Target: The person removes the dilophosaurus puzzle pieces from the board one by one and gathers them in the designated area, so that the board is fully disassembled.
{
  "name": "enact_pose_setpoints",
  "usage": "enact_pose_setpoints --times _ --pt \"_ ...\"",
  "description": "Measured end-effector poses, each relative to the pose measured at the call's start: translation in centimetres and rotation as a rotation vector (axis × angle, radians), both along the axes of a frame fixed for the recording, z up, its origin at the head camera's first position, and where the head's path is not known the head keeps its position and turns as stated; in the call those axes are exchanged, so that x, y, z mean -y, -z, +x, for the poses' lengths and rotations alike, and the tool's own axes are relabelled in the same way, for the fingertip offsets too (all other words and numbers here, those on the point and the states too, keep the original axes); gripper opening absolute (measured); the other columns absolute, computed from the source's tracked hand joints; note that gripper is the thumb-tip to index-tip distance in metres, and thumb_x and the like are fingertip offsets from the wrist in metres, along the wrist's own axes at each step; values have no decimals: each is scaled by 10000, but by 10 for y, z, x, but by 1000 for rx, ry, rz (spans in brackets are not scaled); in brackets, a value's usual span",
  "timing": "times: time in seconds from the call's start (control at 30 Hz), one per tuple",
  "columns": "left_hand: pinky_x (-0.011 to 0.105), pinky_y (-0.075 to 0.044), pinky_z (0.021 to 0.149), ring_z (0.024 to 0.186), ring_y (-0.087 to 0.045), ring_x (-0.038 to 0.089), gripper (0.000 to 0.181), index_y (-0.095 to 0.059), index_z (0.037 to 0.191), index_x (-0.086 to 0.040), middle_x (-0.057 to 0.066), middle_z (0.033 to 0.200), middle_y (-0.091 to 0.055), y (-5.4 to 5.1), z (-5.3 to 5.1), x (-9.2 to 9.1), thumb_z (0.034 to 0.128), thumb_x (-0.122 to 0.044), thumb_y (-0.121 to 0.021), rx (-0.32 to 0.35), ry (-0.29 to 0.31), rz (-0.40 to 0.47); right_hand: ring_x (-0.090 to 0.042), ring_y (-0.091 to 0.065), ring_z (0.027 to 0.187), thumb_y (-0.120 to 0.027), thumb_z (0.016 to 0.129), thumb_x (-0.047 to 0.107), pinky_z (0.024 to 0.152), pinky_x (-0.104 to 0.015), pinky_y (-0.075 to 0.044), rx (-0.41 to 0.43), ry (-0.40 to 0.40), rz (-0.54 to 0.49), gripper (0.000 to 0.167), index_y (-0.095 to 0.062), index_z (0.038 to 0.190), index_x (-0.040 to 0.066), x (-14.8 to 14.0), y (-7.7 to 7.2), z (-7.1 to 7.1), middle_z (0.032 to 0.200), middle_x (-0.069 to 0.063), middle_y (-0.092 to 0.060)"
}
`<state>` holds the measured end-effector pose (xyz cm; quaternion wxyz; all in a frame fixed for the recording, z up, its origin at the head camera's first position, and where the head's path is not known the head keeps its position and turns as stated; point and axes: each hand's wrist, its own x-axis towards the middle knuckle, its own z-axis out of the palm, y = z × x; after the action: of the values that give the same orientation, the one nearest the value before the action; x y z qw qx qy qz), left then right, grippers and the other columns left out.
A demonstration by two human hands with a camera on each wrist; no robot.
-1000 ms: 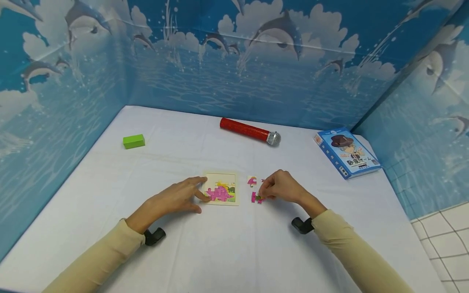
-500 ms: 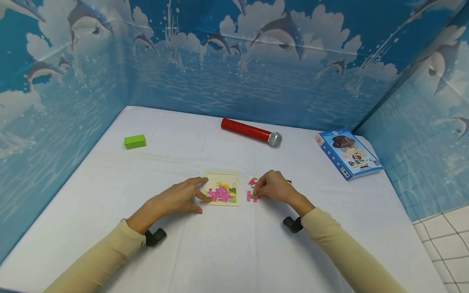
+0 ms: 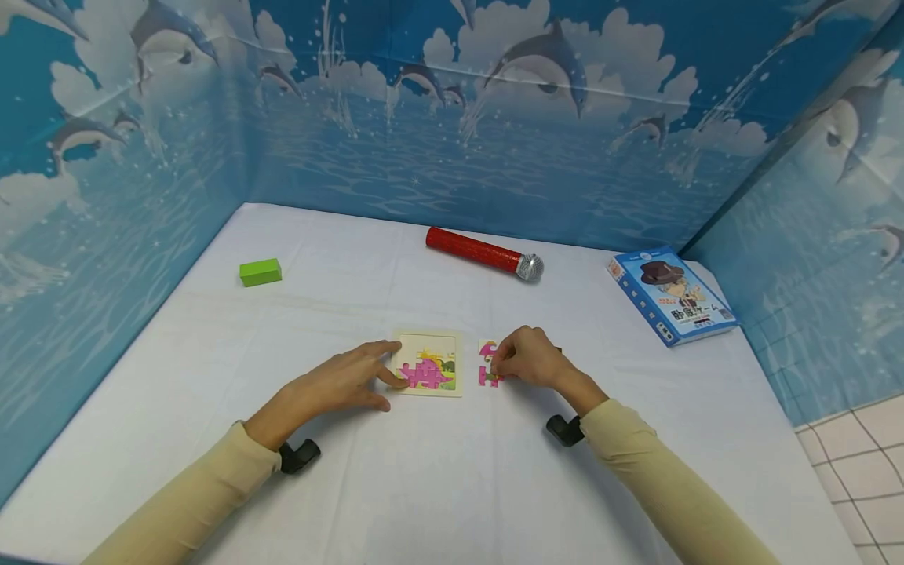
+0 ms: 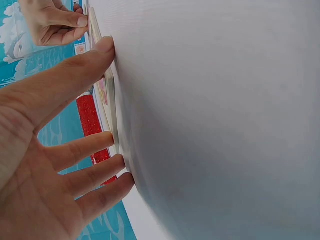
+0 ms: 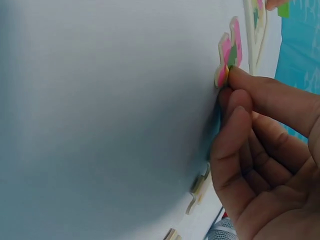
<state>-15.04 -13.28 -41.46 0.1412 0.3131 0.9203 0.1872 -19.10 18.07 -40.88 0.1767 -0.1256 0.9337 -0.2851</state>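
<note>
On the white tablecloth lies a square puzzle board (image 3: 443,344), its lower part filled with pieces that show a pink dinosaur. My left hand (image 3: 342,380) rests at the board's left side, fingers spread and fairly straight, touching its edge. To the right of the board, my right hand (image 3: 533,361) pinches a pink and green puzzle piece (image 5: 232,54) between thumb and fingertips, low over the cloth. Just behind that piece is another pink piece (image 3: 486,348), partly hidden by the fingers. In the right wrist view a further loose piece (image 5: 199,189) lies beneath the hand.
A red microphone (image 3: 473,249) with a silver head lies behind the board. The green block (image 3: 260,272) is at the back left, and a blue box (image 3: 671,294) at the back right. Dolphin-print curtains (image 3: 395,173) border the table's back and sides.
My right hand has shifted a little to the left with the pink and green puzzle piece, nearer the board. The left hand stays in place on the board's edge.
</note>
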Motion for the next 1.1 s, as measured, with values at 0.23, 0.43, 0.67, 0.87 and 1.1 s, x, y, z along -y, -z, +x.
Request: enact_pose_setpoints --times 0.23,0.43,0.67,0.87,1.1 --pt "504 -353 1096 1404 -342 362 418 -747 1166 -181 170 1517 -399 2 0 0 766 -238 -856 4 -7 2 -143 -526 679 -768 847 113 580 -248 -441 0 10 -13 55 -750 806 82 1 2 1 698 8 -655" --pt "497 -357 1095 1400 -348 362 419 -750 1159 -180 177 1512 -405 2 -1 0 759 -235 -861 -2 -1 6 -147 -553 691 -731 874 117 602 -268 -477 -21 19 -57 54 -760 866 72 1 -1 3 737 6 -668" --pt "502 -362 1090 1395 -358 366 416 -752 1156 -182 179 1507 -411 2 -1 1 759 -241 -860 -15 12 3 -147 -573 756 -723 891 125 627 -255 -502 -89 -3 -105 166 -772 1039 67 27 -3 1 938 -14 -729" --pt "513 -383 1070 1385 -370 373 419 -751 1159 -191 180 1504 -416 3 -1 1 760 -264 -857 -27 20 1 -141 -538 731 -725 899 145 623 -267 -444 -105 -91 -53 263 -747 1161 124 64 0 2 1018 -12 -731" --pt "510 -386 1068 1388 -366 371 412 -752 1157 -198 173 1508 -412 3 -2 3 764 -265 -853 -35 28 7 -155 -577 950 -741 881 113 754 -276 -495 -142 -143 -22 256 -757 1137 115 82 5 0 1086 -30 -725"
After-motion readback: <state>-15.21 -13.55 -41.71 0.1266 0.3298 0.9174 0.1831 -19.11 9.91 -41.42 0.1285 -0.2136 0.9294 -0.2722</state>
